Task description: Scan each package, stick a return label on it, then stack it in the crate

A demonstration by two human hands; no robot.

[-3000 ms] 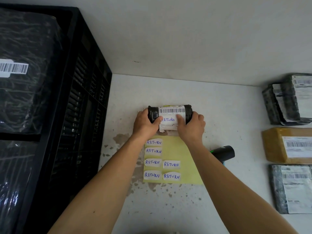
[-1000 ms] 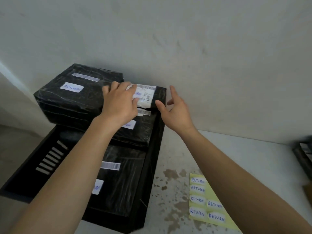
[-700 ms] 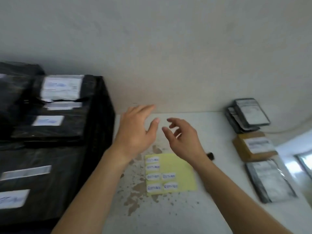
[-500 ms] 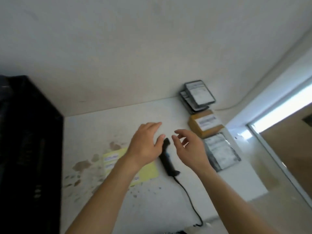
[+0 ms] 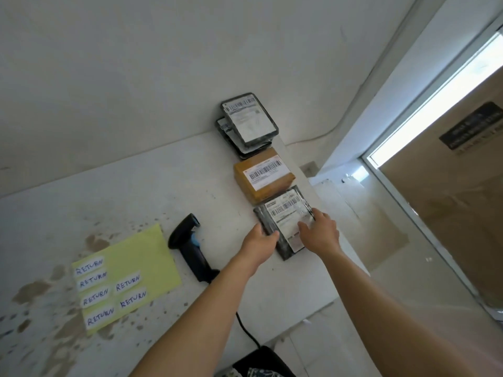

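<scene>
Both hands on the grey package at the tabletop's right edge.
Left hand (image 5: 260,244) grips the grey package (image 5: 284,223) by its left side; right hand (image 5: 319,235) holds its right edge, covering part of the shipping label (image 5: 288,213); fingertips beneath hidden.

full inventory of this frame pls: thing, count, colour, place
black-wrapped package: 1, black with white shipping label, right table edge, nearest, under both hands
brown package: 1, tan, just behind it
stacked packages: at least 2, black, against the wall
scanner: 1, black, corded, mid-table
label sheet: 1, yellow, left
RETURN labels: 6, white, on the sheet
table: 1, white, stained
left hand: grips the nearest package's left edge
right hand: on its right side, over the label
</scene>
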